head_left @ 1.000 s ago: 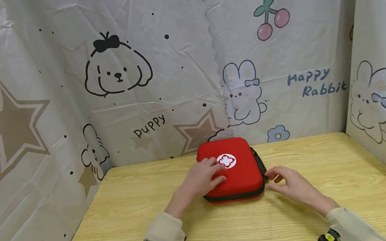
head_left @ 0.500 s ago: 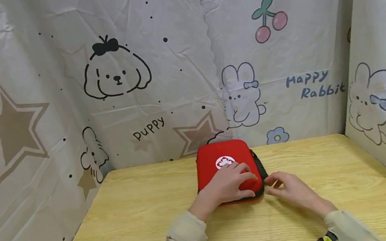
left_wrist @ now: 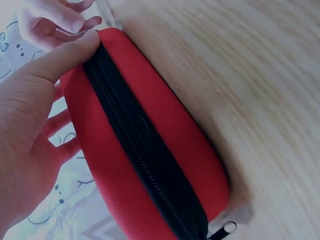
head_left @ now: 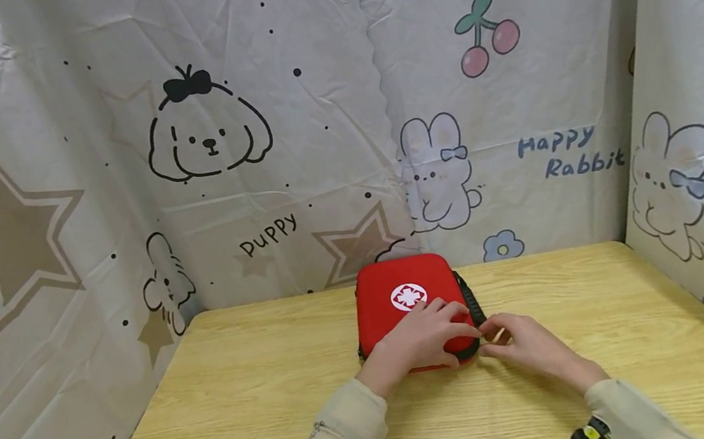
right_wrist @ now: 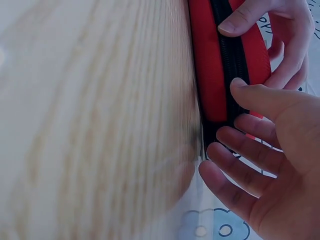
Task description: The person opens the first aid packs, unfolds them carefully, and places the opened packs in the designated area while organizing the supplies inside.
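- Red case (head_left: 381,315) flat on the wood-grain desk (head_left: 264,407), around mid-width, up at the far edge. Lid down.
- White round emblem (head_left: 408,297) on the lid; black handle (head_left: 471,299) along the case's right side.
- Left hand (head_left: 420,342): clamped on the case at its near-right corner. Thumb on the black zip band (left_wrist: 132,131), fingers spread over the lid.
- Right hand (head_left: 533,345): just right of that same corner, fingers loosely bent, thumb and index tips apart. Thumb at the zip band; can't tell if it touches.
- Zip pull (left_wrist: 220,231) sticks out at the other end of the band, well apart from both hands.
- Beige sleeves (head_left: 333,438) on both arms, coming in over the near edge. Black device (head_left: 588,437) with a yellow patch at the right wrist.
- Printed cloth (head_left: 311,36) stands behind the far edge and along both sides: puppy, rabbits, cherries, stars.
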The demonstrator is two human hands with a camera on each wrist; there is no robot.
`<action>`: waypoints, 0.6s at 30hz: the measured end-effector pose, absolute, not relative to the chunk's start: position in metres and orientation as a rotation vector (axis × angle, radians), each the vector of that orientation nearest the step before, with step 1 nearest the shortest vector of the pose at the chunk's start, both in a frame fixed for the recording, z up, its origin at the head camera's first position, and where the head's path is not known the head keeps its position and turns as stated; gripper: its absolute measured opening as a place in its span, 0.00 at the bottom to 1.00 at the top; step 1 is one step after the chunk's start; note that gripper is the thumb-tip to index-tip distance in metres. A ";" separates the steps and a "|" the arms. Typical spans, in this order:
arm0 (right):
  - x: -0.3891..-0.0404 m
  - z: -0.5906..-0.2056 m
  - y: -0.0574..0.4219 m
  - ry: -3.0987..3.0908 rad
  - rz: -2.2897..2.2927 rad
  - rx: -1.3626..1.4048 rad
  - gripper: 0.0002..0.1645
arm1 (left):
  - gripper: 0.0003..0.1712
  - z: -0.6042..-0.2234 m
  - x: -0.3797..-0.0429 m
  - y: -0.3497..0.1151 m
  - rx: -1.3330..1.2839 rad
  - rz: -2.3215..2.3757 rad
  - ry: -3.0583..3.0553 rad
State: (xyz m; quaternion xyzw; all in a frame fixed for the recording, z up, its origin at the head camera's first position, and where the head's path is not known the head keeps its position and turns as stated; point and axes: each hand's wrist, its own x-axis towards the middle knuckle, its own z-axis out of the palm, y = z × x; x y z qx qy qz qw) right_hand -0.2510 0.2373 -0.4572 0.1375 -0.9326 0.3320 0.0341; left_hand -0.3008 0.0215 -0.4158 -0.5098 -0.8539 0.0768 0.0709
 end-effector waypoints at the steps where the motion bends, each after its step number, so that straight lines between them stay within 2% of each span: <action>1: -0.251 -0.457 0.238 -2.866 1.012 0.431 0.15 | 0.30 -0.415 -0.301 0.022 -1.538 0.219 -2.580; 7: -0.251 -0.456 0.238 -2.852 0.968 0.418 0.12 | 0.24 -0.408 -0.302 0.025 -1.548 0.156 -2.573; 18: -0.253 -0.453 0.240 -2.827 0.926 0.472 0.13 | 0.21 -0.402 -0.301 0.024 -1.526 0.113 -2.463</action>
